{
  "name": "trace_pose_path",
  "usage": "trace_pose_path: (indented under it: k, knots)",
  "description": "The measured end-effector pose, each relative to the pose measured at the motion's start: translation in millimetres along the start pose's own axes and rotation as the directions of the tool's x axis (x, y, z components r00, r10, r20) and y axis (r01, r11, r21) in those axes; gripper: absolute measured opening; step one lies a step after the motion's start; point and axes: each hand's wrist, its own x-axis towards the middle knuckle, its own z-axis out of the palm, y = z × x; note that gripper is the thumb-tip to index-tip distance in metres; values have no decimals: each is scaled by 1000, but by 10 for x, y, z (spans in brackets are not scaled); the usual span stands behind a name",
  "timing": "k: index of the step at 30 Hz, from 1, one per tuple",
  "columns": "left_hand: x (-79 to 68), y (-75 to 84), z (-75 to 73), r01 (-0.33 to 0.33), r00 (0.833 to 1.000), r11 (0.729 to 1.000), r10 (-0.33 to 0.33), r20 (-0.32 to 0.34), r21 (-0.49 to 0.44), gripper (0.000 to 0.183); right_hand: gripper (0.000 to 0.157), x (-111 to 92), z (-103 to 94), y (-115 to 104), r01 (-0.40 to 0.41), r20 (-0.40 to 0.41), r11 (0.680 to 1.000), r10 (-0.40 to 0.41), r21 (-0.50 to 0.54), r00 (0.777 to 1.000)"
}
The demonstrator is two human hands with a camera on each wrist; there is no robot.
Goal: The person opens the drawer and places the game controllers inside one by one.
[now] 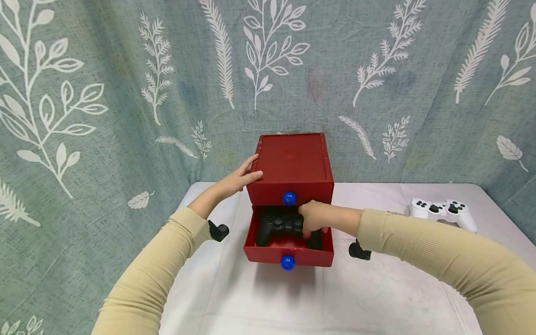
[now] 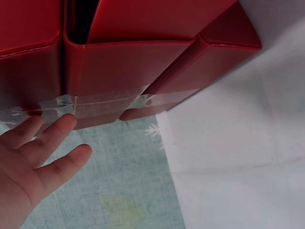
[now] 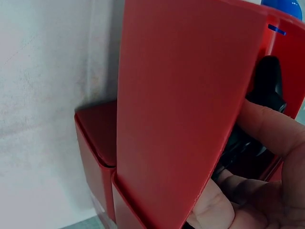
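A red drawer box [image 1: 291, 160] stands on the white-covered table, a blue knob [image 1: 289, 198] on its upper front. Below that, a drawer [image 1: 268, 255] is pulled out, with a black game controller [image 1: 278, 224] inside. My left hand [image 1: 238, 181] is at the box's upper left side, fingers spread and fairly straight. Reaching into the drawer, my right hand [image 1: 316, 217] grips the controller near its right end. In the right wrist view the thumb [image 3: 267, 121] lies against the black controller [image 3: 268, 86], while the drawer's side wall [image 3: 186, 95] hides part of the fingers.
A white game controller [image 1: 443, 211] lies on the table [image 1: 377, 288] at the right. Behind the box hangs a green curtain [image 1: 318, 83] with white leaf patterns. Clear tape [image 2: 105, 102] runs across the back of the stacked red compartments. Another compartment [image 2: 228, 40] sits beneath the pulled-out drawer.
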Motion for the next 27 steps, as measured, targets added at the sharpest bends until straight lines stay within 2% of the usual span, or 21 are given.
trace_pose_path:
  k: [7, 9, 15, 21, 27]
  knots:
    - [23, -33, -2, 4, 1000, 1000, -4, -5, -1, 69, 66, -4, -2, 37, 5, -7, 1000, -5, 22, 1000]
    - [-3, 10, 5, 9, 1000, 1000, -9, -1, 0, 69, 64, -14, -15, 61, 20, -7, 999, -20, 33, 1000]
    - [2, 8, 0, 3, 1000, 1000, -3, 5, -5, 69, 62, -92, -94, 108, 58, 13, 996, -59, 60, 998]
    - [1, 10, -1, 2, 1000, 1000, -2, 6, -9, 69, 60, -201, -192, 106, 39, 36, 990, -44, 132, 998]
    - [-7, 17, 0, 4, 1000, 1000, -4, 4, -5, 69, 54, -309, -234, 128, 82, 22, 977, -88, 199, 996]
